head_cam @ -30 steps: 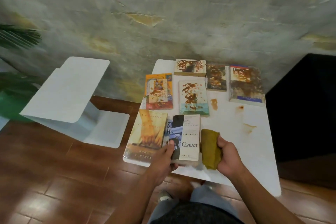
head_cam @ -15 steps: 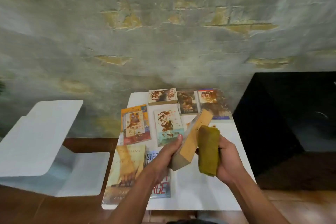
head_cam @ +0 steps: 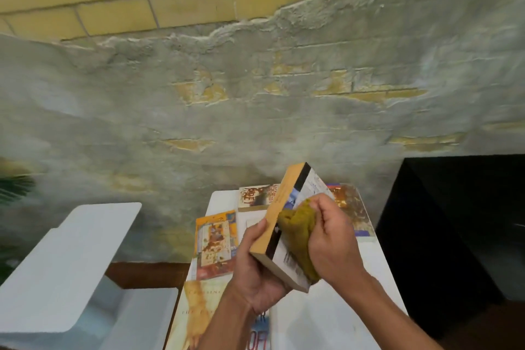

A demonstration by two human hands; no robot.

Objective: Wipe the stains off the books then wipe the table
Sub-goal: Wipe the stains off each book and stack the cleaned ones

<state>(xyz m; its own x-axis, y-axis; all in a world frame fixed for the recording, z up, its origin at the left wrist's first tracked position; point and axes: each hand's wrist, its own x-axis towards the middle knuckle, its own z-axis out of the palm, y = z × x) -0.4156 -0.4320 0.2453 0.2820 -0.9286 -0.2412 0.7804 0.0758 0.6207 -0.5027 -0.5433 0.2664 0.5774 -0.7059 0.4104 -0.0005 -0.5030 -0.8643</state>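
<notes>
The paperback book (head_cam: 287,224) is held up above the bench (head_cam: 335,318), tilted on edge, its yellowed page block facing left and its pale cover facing the right hand. The left hand (head_cam: 257,273) grips its lower corner from beneath, thumb lying along the page edge. The right hand (head_cam: 331,239) clutches a mustard-yellow cloth (head_cam: 298,233), bunched and nubbly, and presses it against the cover. Half a second ago the cloth hung just clear of the book; now it lies on the cover, and the book has risen higher and turned more upright. The view has tipped upward too, so more of the wall shows.

Below, flat on the white bench, lie other paperbacks: an orange-bordered book (head_cam: 216,241) smeared with brown stains, a stained book at the far edge (head_cam: 257,196), another blotched brown at the far right (head_cam: 350,207), and a tan cover (head_cam: 199,312) nearest. Behind rises a rough plastered wall (head_cam: 199,94) with yellow bricks exposed. A white moulded chair (head_cam: 65,264) stands to the left.
</notes>
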